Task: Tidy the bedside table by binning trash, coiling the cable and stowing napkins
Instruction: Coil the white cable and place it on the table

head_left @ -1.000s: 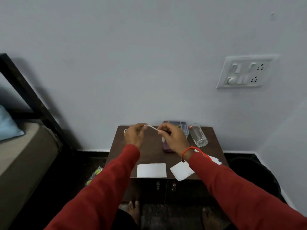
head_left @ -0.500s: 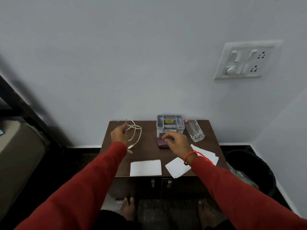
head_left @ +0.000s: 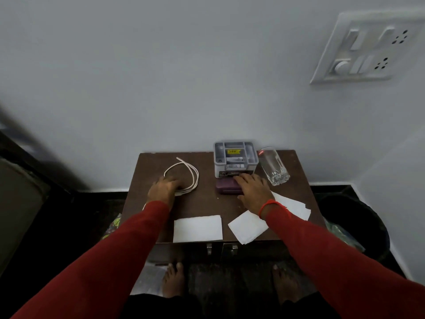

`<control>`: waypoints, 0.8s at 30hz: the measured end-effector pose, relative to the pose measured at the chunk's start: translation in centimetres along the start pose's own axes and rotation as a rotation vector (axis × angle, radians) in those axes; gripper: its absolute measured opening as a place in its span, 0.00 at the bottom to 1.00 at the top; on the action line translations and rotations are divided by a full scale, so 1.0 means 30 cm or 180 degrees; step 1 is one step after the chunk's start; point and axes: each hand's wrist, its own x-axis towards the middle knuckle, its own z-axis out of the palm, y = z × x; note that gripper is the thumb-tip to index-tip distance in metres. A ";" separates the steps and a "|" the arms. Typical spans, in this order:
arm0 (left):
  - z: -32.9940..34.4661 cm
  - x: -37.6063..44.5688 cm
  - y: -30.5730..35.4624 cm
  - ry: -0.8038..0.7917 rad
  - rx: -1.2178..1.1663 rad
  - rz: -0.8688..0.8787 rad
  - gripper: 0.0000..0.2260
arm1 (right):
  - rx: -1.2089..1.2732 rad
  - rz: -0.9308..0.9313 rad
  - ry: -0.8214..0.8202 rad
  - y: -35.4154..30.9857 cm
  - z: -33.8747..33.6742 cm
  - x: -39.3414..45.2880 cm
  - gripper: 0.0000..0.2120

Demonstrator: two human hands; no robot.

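Both hands have come down: your left hand [head_left: 166,188] now rests on the coiled cable [head_left: 184,174] left of the organiser [head_left: 234,157], fingers relaxed; right hand [head_left: 254,189] flat, empty. Napkins [head_left: 197,227] remain.

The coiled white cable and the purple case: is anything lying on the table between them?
No. In the head view, only bare brown tabletop separates the cable from the purple case.

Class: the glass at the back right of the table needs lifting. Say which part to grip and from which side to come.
Grip the glass around its mid wall, coming from the right front. It stands upright, leaning in this wide view, with the grey organiser close on its left and the wall behind, so that side looks freest.
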 end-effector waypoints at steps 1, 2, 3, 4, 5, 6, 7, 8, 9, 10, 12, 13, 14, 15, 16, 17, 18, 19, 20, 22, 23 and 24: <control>0.013 -0.005 -0.003 0.0182 0.0095 0.0025 0.18 | -0.0071 0.0015 0.0015 0.000 0.006 0.004 0.33; 0.026 -0.008 -0.007 0.0353 0.0123 0.0055 0.18 | -0.0114 0.0021 0.0033 0.002 0.012 0.008 0.33; 0.034 -0.014 -0.008 0.0518 0.0120 0.0078 0.19 | -0.0127 0.0025 0.0048 0.003 0.015 0.010 0.34; 0.041 -0.018 -0.005 0.0680 0.0096 0.0090 0.19 | -0.0115 0.0029 0.0058 0.004 0.017 0.012 0.34; 0.043 -0.022 0.002 0.0785 0.0061 0.0079 0.19 | -0.0078 0.0037 0.0066 0.006 0.018 0.012 0.35; 0.047 -0.025 0.012 0.0893 0.0026 0.0070 0.19 | -0.0021 0.0046 0.0079 0.009 0.019 0.012 0.35; 0.047 -0.028 0.025 0.0963 0.0011 0.0049 0.18 | 0.0064 0.0052 0.0105 0.010 0.018 0.008 0.35; 0.050 -0.032 0.041 0.1039 -0.0023 0.0038 0.17 | 0.0185 0.0056 0.0148 0.011 0.018 0.003 0.35; 0.051 -0.041 0.062 0.1116 -0.0093 0.0068 0.16 | 0.0332 0.0053 0.0186 0.010 0.016 -0.005 0.35; 0.054 -0.053 0.087 0.1208 -0.0176 0.0164 0.14 | 0.0477 0.0039 0.0217 0.006 0.015 -0.014 0.35; 0.051 -0.090 0.150 0.1378 -0.0295 0.0432 0.11 | 0.0645 -0.0036 0.0278 -0.007 0.008 -0.036 0.35; 0.045 -0.111 0.183 0.1415 -0.0321 0.0527 0.12 | 0.0668 -0.0088 0.0295 -0.015 0.003 -0.049 0.35; 0.047 -0.128 0.211 0.1416 -0.0355 0.0580 0.14 | 0.0680 -0.0139 0.0304 -0.023 -0.003 -0.060 0.35; 0.045 -0.144 0.239 0.1377 -0.0449 0.0591 0.15 | 0.0701 -0.0186 0.0315 -0.030 -0.011 -0.073 0.36; 0.052 -0.158 0.264 0.1282 -0.0676 0.0559 0.17 | 0.0750 -0.0233 0.0325 -0.035 -0.019 -0.085 0.36; 0.053 -0.176 0.291 0.1114 -0.1082 0.0488 0.21 | 0.0834 -0.0282 0.0327 -0.040 -0.028 -0.097 0.35; 0.063 -0.190 0.317 0.0825 -0.1697 0.0357 0.26 | 0.0946 -0.0330 0.0328 -0.045 -0.038 -0.110 0.34; 0.063 -0.205 0.348 0.0490 -0.2443 0.0147 0.32 | 0.1066 -0.0364 0.0324 -0.050 -0.048 -0.122 0.33; 0.058 -0.220 0.380 0.0180 -0.3117 -0.0141 0.37 | 0.1177 -0.0377 0.0317 -0.057 -0.057 -0.135 0.31; 0.045 -0.249 0.433 -0.0202 -0.3887 -0.0649 0.37 | 0.1313 -0.0372 0.0314 -0.071 -0.073 -0.159 0.29; 0.039 -0.259 0.449 -0.0237 -0.4052 -0.0771 0.33 | 0.1331 -0.0364 0.0301 -0.075 -0.079 -0.171 0.29; 0.032 -0.268 0.464 -0.0213 -0.4232 -0.0825 0.27 | 0.1332 -0.0353 0.0278 -0.077 -0.083 -0.183 0.30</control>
